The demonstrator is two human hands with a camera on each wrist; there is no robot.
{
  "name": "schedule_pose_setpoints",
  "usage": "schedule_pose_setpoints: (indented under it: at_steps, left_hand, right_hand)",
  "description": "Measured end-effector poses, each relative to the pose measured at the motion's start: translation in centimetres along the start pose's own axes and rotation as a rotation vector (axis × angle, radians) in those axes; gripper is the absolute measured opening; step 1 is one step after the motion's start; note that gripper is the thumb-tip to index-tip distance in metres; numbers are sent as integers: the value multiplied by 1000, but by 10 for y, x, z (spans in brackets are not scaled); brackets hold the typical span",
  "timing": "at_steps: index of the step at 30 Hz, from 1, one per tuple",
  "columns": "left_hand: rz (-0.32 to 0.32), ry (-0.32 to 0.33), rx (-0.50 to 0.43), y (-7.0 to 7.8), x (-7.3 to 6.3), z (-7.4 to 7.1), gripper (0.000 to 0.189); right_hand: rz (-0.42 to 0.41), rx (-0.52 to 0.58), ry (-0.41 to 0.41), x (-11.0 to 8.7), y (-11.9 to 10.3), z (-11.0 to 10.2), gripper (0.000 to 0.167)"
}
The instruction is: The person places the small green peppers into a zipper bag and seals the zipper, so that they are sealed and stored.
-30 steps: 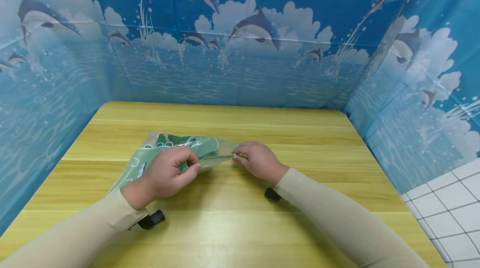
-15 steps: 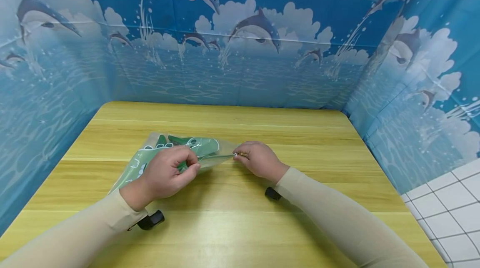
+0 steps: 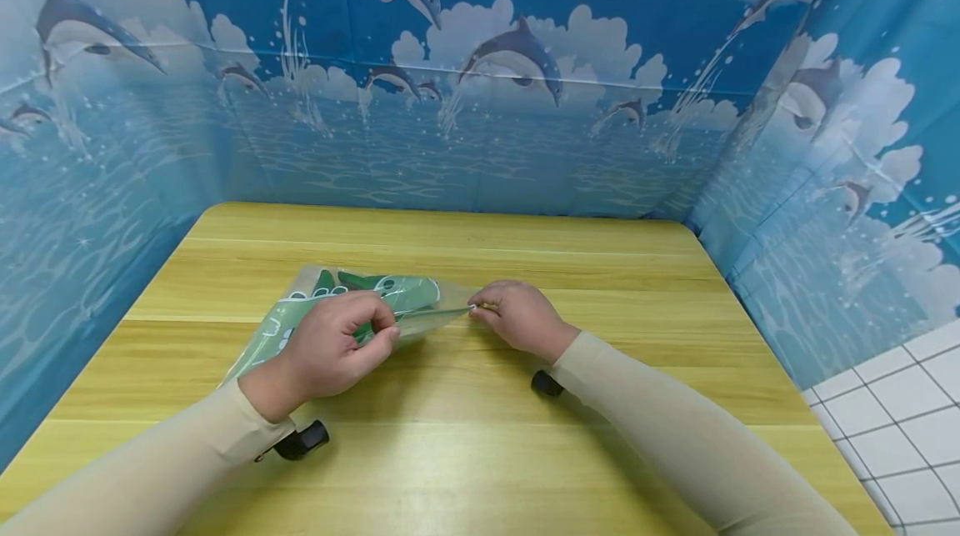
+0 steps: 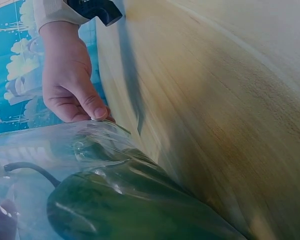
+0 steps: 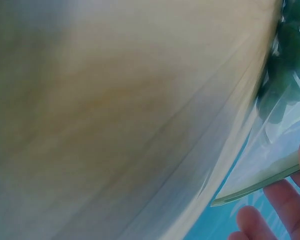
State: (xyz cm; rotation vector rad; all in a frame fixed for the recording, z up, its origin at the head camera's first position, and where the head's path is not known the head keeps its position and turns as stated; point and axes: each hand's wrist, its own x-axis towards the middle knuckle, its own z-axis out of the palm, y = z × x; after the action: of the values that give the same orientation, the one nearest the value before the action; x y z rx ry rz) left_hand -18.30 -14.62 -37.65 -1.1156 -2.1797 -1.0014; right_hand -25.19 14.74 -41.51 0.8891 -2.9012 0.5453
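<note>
A clear plastic bag with green and white cartoon print (image 3: 408, 294) lies slantwise on the left half of the table, its mouth edge toward the right. My left hand (image 3: 337, 348) covers part of it; in the right wrist view, fingers of that hand (image 5: 285, 205) pinch the green-lined edge (image 5: 255, 192). At the far end of this edge my right hand (image 3: 521, 319) pinches a small white piece between thumb and forefinger. The left wrist view shows the right hand (image 4: 70, 85) at the bag's corner, with dark green shapes (image 4: 115, 205) showing on the bag.
The yellow wood-grain table (image 3: 600, 453) reaches back to a blue dolphin curtain (image 3: 480, 144), which also lines both sides. White tiles (image 3: 900, 403) show at lower right. A black wrist device (image 3: 302, 440) hangs under the left cuff, another (image 3: 546, 384) under the right.
My right hand has shifted slightly to the right with the bag's edge, and the bag follows a little. The left hand stays nearly where it was.
</note>
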Motion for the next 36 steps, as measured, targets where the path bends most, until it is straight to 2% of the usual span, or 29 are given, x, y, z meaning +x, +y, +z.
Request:
schedule_pose_setpoints:
  at_steps: [19, 36]
  left_hand:
    - [24, 23, -25, 0, 0, 0, 25]
    - [28, 21, -41, 1, 0, 1, 26]
  right_hand:
    - [42, -10, -41, 6, 8, 0, 23]
    - [42, -39, -58, 8, 12, -4, 25]
